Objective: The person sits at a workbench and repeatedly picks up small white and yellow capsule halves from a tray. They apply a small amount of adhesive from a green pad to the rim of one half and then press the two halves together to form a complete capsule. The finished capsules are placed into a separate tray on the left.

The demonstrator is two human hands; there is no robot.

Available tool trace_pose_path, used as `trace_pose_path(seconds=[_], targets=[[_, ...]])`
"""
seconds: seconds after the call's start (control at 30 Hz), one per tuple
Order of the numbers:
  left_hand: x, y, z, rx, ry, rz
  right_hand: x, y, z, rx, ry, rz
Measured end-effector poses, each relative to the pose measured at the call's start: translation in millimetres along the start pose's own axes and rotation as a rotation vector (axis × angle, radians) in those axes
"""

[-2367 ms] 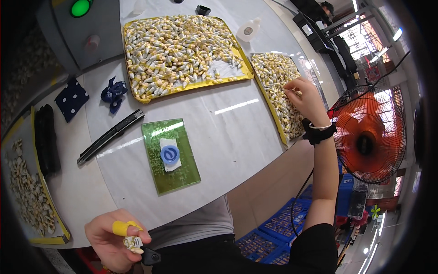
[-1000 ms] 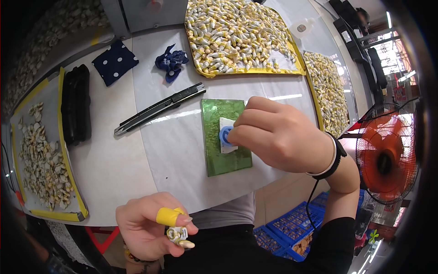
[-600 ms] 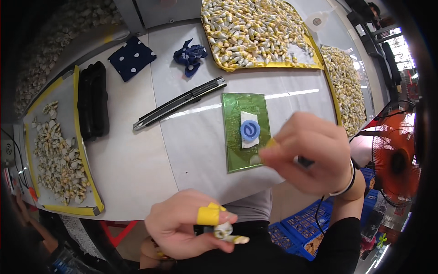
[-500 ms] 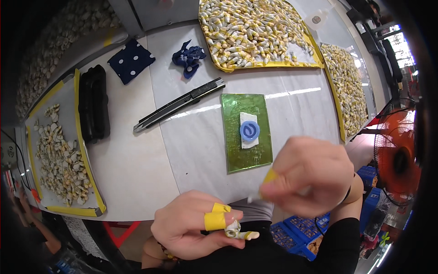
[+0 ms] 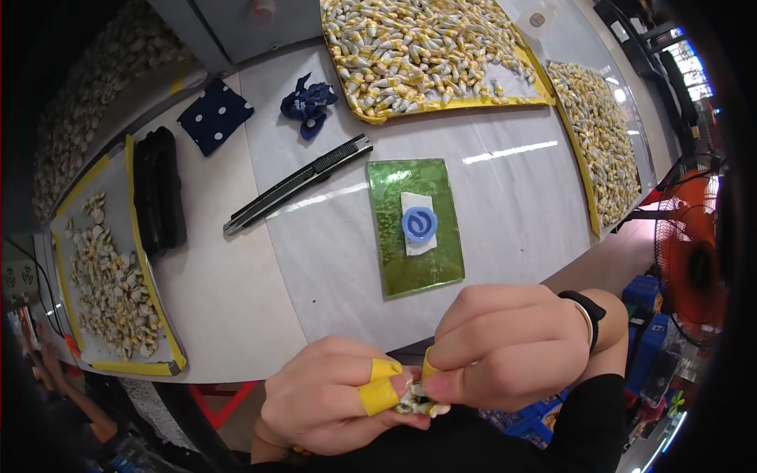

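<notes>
Near the table's front edge, my left hand [image 5: 331, 394] pinches a small white-and-yellow moulded piece [image 5: 412, 404] between thumb and fingers. Yellow tape wraps two of its fingertips. My right hand [image 5: 512, 339], with yellow tape on one finger, is closed with its thumb and fingertips against the same piece. Whatever lies between the right fingertips is hidden. Beyond the hands, a green glass plate [image 5: 422, 272] lies on the table. On it sits a white pad [image 5: 418, 199] with a round blue cap-like disc [image 5: 419, 226] on top.
A utility knife [image 5: 300, 183] lies left of the plate. Behind are a crumpled blue cloth [image 5: 307, 105] and a folded dotted cloth [image 5: 214, 117]. Yellow-edged trays of small pieces stand at back [image 5: 449, 103], right [image 5: 583, 185] and left [image 5: 175, 347]. A black tray [image 5: 158, 189] and orange fan [image 5: 694, 252] flank the sides.
My right hand has come down and left, from above the piece to touching it beside my left fingers. The left hand still holds the piece. The view has shifted slightly.
</notes>
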State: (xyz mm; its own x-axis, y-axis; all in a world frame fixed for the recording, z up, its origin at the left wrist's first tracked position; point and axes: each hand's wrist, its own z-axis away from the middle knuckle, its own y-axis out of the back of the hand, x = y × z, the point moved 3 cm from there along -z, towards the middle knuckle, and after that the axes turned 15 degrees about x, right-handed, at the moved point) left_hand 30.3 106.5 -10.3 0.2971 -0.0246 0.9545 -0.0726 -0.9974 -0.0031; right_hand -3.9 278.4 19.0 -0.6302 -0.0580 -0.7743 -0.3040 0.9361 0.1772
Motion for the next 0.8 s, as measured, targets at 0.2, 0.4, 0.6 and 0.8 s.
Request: trace_pose_path(seconds=[0.2, 0.4, 0.6, 0.8], targets=[[7.0, 0.2, -7.0, -0.01, -0.066, -0.062, 0.8, 0.3, -2.9, -0.039, 0.079, 0.007], [7.1, -2.9, -6.7, 0.031, -0.09, -0.043, 0.4, 1.5, -3.8, -0.049, 0.076, 0.014], [6.2, -3.7, -7.5, 0.021, -0.104, -0.017, 0.9, 1.9, -1.4, -0.036, 0.067, 0.013], [5.2, -6.5, -5.0, 0.068, -0.135, -0.027, -2.7, 5.1, -1.7, -0.042, 0.07, 0.053]])
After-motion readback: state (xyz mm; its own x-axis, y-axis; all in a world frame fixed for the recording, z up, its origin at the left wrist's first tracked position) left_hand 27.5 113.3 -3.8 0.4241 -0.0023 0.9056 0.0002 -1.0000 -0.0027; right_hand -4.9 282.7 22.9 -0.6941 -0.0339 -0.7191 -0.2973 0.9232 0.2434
